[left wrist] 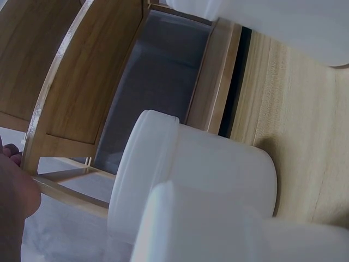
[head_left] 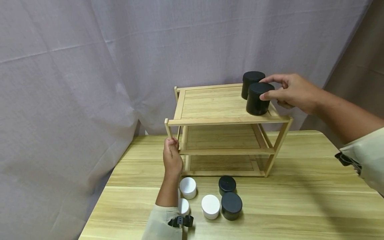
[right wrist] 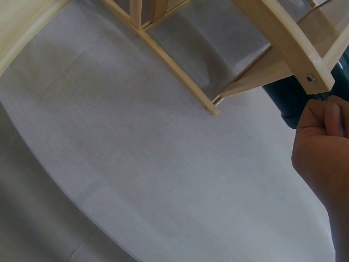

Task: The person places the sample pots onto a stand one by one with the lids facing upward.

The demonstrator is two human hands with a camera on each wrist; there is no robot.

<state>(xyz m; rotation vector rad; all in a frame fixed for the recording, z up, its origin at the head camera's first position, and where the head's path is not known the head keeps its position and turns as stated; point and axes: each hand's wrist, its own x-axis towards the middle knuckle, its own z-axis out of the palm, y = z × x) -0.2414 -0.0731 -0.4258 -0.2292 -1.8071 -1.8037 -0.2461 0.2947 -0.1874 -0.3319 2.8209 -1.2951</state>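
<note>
My right hand pinches a black lidded jar near its top, thumb in front and fingers behind. That jar is at the front right of the top board of a three-tier wooden rack. A second black jar stands right behind it. In the right wrist view the hand shows beside the rack's corner, partly covering a dark jar. My left hand grips the rack's left front upright, below the top board. The left wrist view shows that hand at its edge, with the rack's frame beside it.
On the wooden table, in front of the rack, stand two black jars and several white jars. One white jar is partly hidden by my left forearm. A grey curtain hangs behind and to the left.
</note>
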